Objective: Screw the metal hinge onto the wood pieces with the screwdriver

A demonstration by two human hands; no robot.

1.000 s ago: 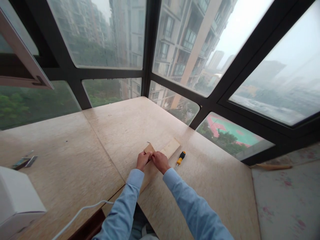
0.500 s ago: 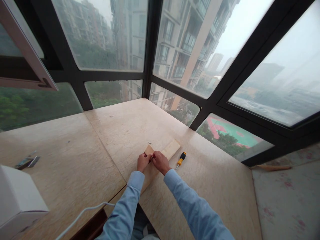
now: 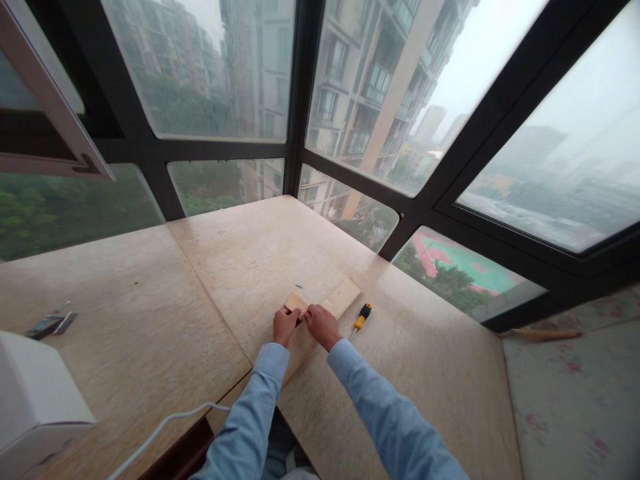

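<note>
My left hand (image 3: pixel 284 327) is closed around a small light wooden block (image 3: pixel 295 300), which sticks out beyond the fingers. Against the block's near right side, my right hand (image 3: pixel 323 325) is pinched; whatever lies between its fingertips is too small to make out. Beneath both hands a long pale wooden board (image 3: pixel 346 296) lies slanting across the tabletop. To the right of my right hand rests a screwdriver (image 3: pixel 363 316) with a yellow and black handle. A tiny dark sliver (image 3: pixel 299 287) lies just beyond the block.
The marbled tabletop (image 3: pixel 200 347) reaches to dark-framed windows. On the left are a white box (image 3: pixel 40 393) and a small dark item (image 3: pixel 53 325) with a shiny edge. A white cable (image 3: pixel 165 423) runs near my left sleeve. A floral surface (image 3: pixel 570 387) stands at right.
The wooden block has tilted and shifted slightly left in my left hand. My right hand stays beside it, its fingers moved a little.
</note>
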